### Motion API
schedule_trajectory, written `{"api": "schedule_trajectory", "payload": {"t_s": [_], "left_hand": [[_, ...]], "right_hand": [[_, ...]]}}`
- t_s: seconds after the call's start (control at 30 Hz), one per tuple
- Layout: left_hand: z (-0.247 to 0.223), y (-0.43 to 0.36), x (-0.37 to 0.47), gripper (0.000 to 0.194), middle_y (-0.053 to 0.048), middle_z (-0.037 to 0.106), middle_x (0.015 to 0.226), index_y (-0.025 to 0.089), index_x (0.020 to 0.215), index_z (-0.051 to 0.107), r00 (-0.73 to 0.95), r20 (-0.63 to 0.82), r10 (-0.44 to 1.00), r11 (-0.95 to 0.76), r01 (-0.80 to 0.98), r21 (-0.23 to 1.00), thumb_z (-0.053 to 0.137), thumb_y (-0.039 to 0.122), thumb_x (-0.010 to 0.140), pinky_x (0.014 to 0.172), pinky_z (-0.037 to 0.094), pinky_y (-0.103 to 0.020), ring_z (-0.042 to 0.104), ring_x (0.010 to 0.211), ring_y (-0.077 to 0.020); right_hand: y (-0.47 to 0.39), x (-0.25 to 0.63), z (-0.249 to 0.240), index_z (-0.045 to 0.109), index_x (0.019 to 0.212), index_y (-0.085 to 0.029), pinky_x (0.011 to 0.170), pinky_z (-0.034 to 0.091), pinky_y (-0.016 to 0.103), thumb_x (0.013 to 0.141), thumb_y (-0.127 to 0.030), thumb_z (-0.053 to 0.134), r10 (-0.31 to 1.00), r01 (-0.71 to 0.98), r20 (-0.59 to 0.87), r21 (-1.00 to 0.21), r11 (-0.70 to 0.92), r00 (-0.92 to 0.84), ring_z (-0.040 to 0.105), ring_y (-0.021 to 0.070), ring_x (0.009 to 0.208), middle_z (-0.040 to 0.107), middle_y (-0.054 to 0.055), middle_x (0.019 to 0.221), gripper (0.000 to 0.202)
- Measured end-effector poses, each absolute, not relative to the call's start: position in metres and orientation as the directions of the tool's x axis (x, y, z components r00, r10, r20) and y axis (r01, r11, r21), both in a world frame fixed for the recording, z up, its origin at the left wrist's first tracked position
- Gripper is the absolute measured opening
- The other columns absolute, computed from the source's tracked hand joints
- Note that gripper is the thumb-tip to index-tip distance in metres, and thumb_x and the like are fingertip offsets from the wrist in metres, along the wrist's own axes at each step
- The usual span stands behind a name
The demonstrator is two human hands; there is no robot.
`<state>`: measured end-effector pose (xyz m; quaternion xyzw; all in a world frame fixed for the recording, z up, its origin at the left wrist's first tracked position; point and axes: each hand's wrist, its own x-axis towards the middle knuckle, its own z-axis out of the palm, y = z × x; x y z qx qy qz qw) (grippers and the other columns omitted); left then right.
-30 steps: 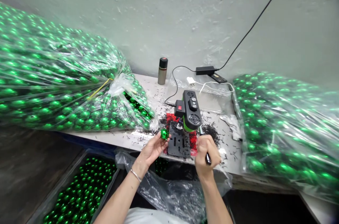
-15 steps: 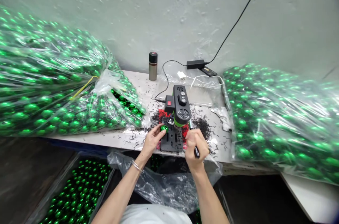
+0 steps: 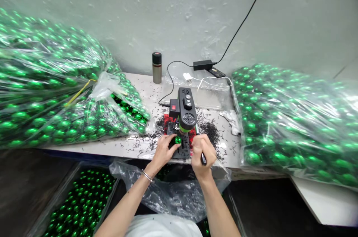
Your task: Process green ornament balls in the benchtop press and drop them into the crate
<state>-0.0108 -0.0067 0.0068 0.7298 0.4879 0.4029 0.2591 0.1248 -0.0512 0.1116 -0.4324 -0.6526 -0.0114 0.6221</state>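
A small black drill press (image 3: 188,107) with a red switch stands on the table, its slotted base on a red mat. Under its head, my left hand (image 3: 163,150) pinches a shiny green ball (image 3: 178,139) between thumb and fingers. My right hand (image 3: 203,151) is wrapped round the black-gripped lever (image 3: 203,159) at the right side of the press. Black shavings (image 3: 210,132) lie thickly around the base.
Large clear bags of green balls lie at the left (image 3: 64,106) and right (image 3: 291,125). Behind the press are a bottle (image 3: 157,68), a power adapter (image 3: 203,65) and cables. A crate of green balls (image 3: 81,196) is below left.
My left hand has brought the green ball rightward, closer beneath the drill head. My right hand stays on the lever. The whole view has shifted slightly.
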Motion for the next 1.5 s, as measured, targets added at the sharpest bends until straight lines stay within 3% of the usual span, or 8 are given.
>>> {"api": "schedule_trajectory", "payload": {"t_s": [0.17, 0.4, 0.57, 0.9, 1.13, 1.3, 1.4, 1.5], "left_hand": [[0.006, -0.003, -0.006, 0.031, -0.010, 0.070, 0.109, 0.019, 0.116, 0.065, 0.257, 0.426, 0.868, -0.497, 0.491, 0.716, 0.062, 0.035, 0.090, 0.094, 0.046, -0.044, 0.061, 0.101, -0.0251], [0.004, -0.003, -0.003, 0.029, -0.011, 0.071, 0.110, 0.019, 0.115, 0.065, 0.247, 0.450, 0.858, -0.511, 0.483, 0.711, 0.062, 0.035, 0.090, 0.094, 0.046, -0.044, 0.061, 0.102, -0.0256], [0.001, -0.003, -0.003, 0.031, -0.011, 0.071, 0.106, 0.018, 0.115, 0.065, 0.234, 0.457, 0.858, -0.510, 0.484, 0.711, 0.063, 0.035, 0.089, 0.091, 0.048, -0.043, 0.062, 0.100, -0.0258], [-0.002, -0.003, -0.003, 0.031, -0.012, 0.070, 0.107, 0.018, 0.116, 0.063, 0.245, 0.472, 0.847, -0.528, 0.484, 0.697, 0.061, 0.035, 0.091, 0.092, 0.048, -0.044, 0.061, 0.101, -0.0258], [-0.001, -0.003, -0.003, 0.029, -0.011, 0.070, 0.106, 0.019, 0.115, 0.063, 0.247, 0.471, 0.847, -0.529, 0.486, 0.696, 0.061, 0.035, 0.091, 0.092, 0.048, -0.045, 0.061, 0.099, -0.0259], [-0.003, -0.002, -0.001, 0.028, -0.010, 0.070, 0.106, 0.019, 0.114, 0.064, 0.239, 0.464, 0.853, -0.519, 0.482, 0.706, 0.062, 0.033, 0.090, 0.092, 0.048, -0.045, 0.061, 0.099, -0.0258], [-0.001, -0.001, 0.000, 0.027, -0.010, 0.071, 0.104, 0.019, 0.112, 0.065, 0.219, 0.468, 0.856, -0.511, 0.491, 0.705, 0.063, 0.033, 0.089, 0.093, 0.048, -0.048, 0.062, 0.098, -0.0265], [0.005, -0.009, -0.006, 0.027, -0.010, 0.071, 0.104, 0.019, 0.112, 0.065, 0.175, 0.503, 0.846, -0.518, 0.492, 0.700, 0.063, 0.034, 0.090, 0.094, 0.048, -0.049, 0.063, 0.099, -0.0271]], "right_hand": [[-0.052, 0.124, 0.112, 0.048, 0.072, -0.020, 0.059, 0.040, 0.027, 0.090, -0.006, 0.042, 0.551, 0.579, 0.820, -0.528, 0.622, 0.156, 0.050, 0.0121, 0.063, 0.050, -0.001, 0.068, 0.024], [-0.050, 0.128, 0.090, 0.043, 0.068, -0.021, 0.057, 0.038, 0.027, 0.089, -0.006, 0.041, 0.504, 0.589, 0.855, -0.473, 0.655, 0.127, 0.047, 0.0119, 0.061, 0.049, -0.001, 0.067, 0.026], [-0.046, 0.129, 0.062, 0.043, 0.068, -0.022, 0.067, 0.046, 0.033, 0.094, -0.016, 0.036, 0.456, 0.619, 0.883, -0.420, 0.664, 0.111, 0.048, 0.0125, 0.060, 0.050, -0.001, 0.068, 0.028], [-0.040, 0.129, 0.036, 0.043, 0.070, -0.022, 0.084, 0.049, 0.043, 0.098, -0.024, 0.030, 0.424, 0.598, 0.888, -0.441, 0.669, 0.179, 0.056, 0.0136, 0.063, 0.052, -0.001, 0.070, 0.031], [-0.042, 0.134, 0.044, 0.043, 0.071, -0.022, 0.075, 0.049, 0.034, 0.097, -0.019, 0.033, 0.420, 0.663, 0.907, -0.309, 0.682, -0.010, 0.054, 0.0126, 0.065, 0.051, -0.001, 0.071, 0.027], [-0.046, 0.130, 0.091, 0.040, 0.065, -0.022, 0.058, 0.039, 0.028, 0.094, -0.013, 0.038, 0.506, 0.562, 0.853, -0.484, 0.671, 0.131, 0.048, 0.0122, 0.061, 0.046, -0.002, 0.064, 0.030], [-0.046, 0.127, 0.128, 0.039, 0.063, -0.021, 0.055, 0.034, 0.028, 0.095, -0.015, 0.041, 0.603, 0.534, 0.770, -0.607, 0.589, 0.211, 0.044, 0.0111, 0.058, 0.041, -0.003, 0.061, 0.033], [-0.046, 0.126, 0.146, 0.042, 0.065, -0.020, 0.055, 0.032, 0.027, 0.097, -0.017, 0.041, 0.639, 0.544, 0.737, -0.636, 0.547, 0.219, 0.039, 0.0096, 0.055, 0.040, -0.003, 0.061, 0.032]]}}
